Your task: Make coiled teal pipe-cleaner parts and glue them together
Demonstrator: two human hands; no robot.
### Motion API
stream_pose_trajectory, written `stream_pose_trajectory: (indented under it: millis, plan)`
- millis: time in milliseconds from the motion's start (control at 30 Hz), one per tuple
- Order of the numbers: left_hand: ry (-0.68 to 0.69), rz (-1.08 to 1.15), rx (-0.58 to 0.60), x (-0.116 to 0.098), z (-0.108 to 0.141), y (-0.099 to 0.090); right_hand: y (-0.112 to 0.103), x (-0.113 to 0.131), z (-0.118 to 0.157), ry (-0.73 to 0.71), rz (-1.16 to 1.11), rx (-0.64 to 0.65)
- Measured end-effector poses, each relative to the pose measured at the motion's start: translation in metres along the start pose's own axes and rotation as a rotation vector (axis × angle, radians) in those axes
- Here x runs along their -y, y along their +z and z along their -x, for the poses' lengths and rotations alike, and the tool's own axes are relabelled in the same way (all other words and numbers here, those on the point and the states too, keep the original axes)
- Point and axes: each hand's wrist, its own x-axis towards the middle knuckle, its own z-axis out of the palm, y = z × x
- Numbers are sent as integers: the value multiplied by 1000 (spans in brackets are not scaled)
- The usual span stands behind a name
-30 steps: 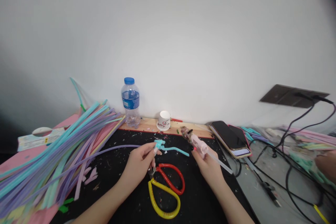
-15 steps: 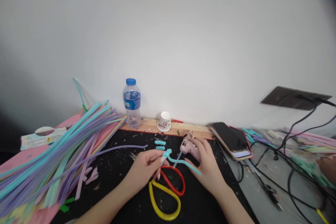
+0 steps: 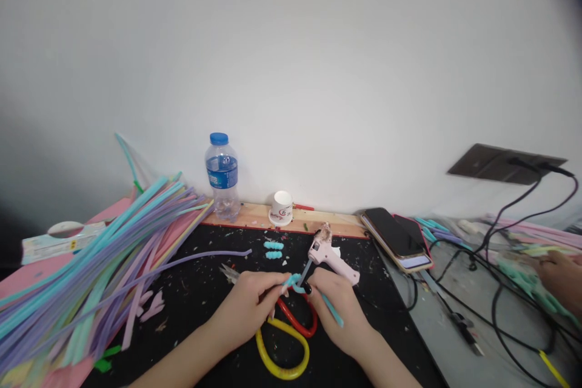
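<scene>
Between my two hands is a light blue fuzzy stem [image 3: 294,280], bent into a small looped shape. My left hand [image 3: 254,300] pinches its left side with closed fingers. The fingers of my right hand [image 3: 334,303] close on its right side, and a loose end of the stem sticks out below them. A pink glue gun [image 3: 328,254] lies just beyond my right hand, its glue stick pointing toward the stem. Scissors with one yellow handle loop [image 3: 291,374] and one red loop [image 3: 305,332] lie under my hands. Two short blue coiled pieces [image 3: 273,250] rest farther back on the black mat.
Many coloured fuzzy stems [image 3: 122,254] cover the left side. A water bottle [image 3: 222,179] and a paper cup [image 3: 280,208] stand by the wall. Phones [image 3: 395,233] lie at the right, near black cables [image 3: 495,297]. Another person's hand [image 3: 561,279] is at the far right.
My right hand has left the glue gun, which now lies on the mat, and has moved left to take hold of the blue stem. The stem is bent closer together.
</scene>
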Motion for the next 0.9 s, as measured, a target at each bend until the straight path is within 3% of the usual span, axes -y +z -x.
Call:
stream_pose_trajectory:
  millis: [267, 633, 900]
  plan:
    - [118, -126, 88, -8, 2, -3, 4, 0, 2, 27, -98, -27]
    - [141, -183, 166, -4, 5, 0, 4, -6, 0, 86, -67, -15]
    - [123, -108, 211, -6, 5, 0, 6, -8, 2, 103, -47, -35]
